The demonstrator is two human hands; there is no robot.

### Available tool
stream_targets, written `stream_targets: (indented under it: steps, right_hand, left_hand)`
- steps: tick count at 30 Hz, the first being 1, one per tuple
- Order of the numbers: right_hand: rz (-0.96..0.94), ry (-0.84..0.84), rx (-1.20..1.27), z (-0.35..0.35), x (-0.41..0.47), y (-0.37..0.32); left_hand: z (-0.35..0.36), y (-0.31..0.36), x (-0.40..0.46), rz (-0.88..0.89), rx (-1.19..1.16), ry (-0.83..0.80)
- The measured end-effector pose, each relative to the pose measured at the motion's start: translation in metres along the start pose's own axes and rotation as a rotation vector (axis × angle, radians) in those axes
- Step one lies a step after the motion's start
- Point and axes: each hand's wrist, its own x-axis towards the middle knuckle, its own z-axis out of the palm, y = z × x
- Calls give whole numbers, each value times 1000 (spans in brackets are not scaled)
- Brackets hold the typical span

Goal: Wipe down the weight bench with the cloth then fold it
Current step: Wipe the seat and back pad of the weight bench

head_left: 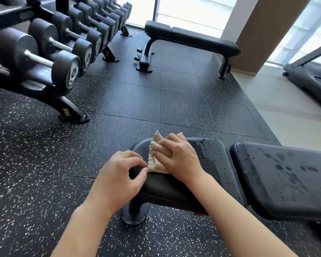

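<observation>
Cloth (157, 157) under the right hand (180, 156), down on the seat pad of the weight bench (174, 184).
Right hand lies on top of the beige, nubby terry cloth, fingers bent over its bunched folds and pressing it to the smooth black padding near the pad's far left corner. Left hand (117, 179) hangs at the pad's rounded left edge, fingers loosely curled, thumb tip just beside the cloth's scalloped hem; holding nothing. Dark drips speckle the right of the seat pad and the long back pad (289, 175). Speckled rubber floor tiles (130, 101) beneath; round-headed dumbbells (44, 58) line the rack on the left.
</observation>
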Motion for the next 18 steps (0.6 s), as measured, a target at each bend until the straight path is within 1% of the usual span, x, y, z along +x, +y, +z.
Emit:
stream_targets:
  steps: [3,6,9,12,15,18]
  right_hand:
    - [-7,-74,-19,-19,-34,-11]
    - [-19,-152,-34,-41,-76,-13]
    - [-3,-156,-68,-52,-94,-4]
    - [26,-113,-85,-47,-76,9]
    - [72,-57,-122,-37,-39,33]
    - [145,-34,-134,-31,-9,53]
  left_hand:
    - [0,-1,0,-9,-8,4]
    - [4,2,3,25,-31,19]
    - [13,8,4,78,-39,-11]
    - [23,12,6,128,-25,-39]
    - [31,13,10,140,-7,-40]
    - [39,18,12,138,19,-42]
